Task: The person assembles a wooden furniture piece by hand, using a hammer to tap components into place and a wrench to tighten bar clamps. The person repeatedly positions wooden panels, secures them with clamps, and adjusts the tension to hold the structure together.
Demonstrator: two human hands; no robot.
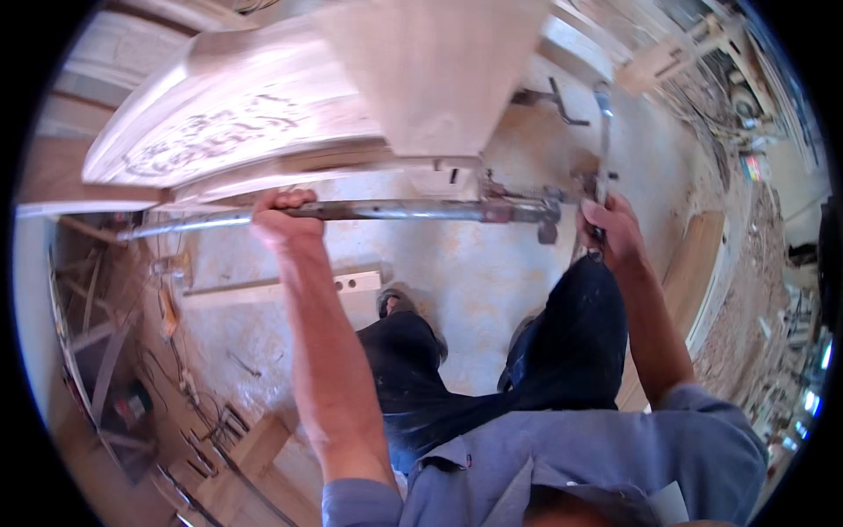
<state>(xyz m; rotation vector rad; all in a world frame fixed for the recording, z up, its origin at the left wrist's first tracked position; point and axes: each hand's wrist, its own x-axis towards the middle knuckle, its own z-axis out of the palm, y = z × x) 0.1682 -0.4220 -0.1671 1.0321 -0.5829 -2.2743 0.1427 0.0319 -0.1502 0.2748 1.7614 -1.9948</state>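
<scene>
My left hand (288, 218) is closed around a long metal pipe clamp (395, 210), held level across the front of a pale wooden piece. Its screw and jaw end points right, beside the foot of a wide wooden leg (439, 79). To the left of that leg runs a curved wooden panel (219, 132) with a carved pattern. Beyond the clamp's right end, my right hand (613, 227) grips a slim metal bar (604, 132) standing roughly at right angles to the pipe. Blur hides whether the bar and clamp touch.
Another clamp with a bent handle (562, 104) shows past the leg. A wooden strip with holes (356, 281) lies on the floor before my feet. Several clamps (202, 452) rest at lower left, near cables (180, 369). A board (698, 263) and wood shavings (746, 290) lie right.
</scene>
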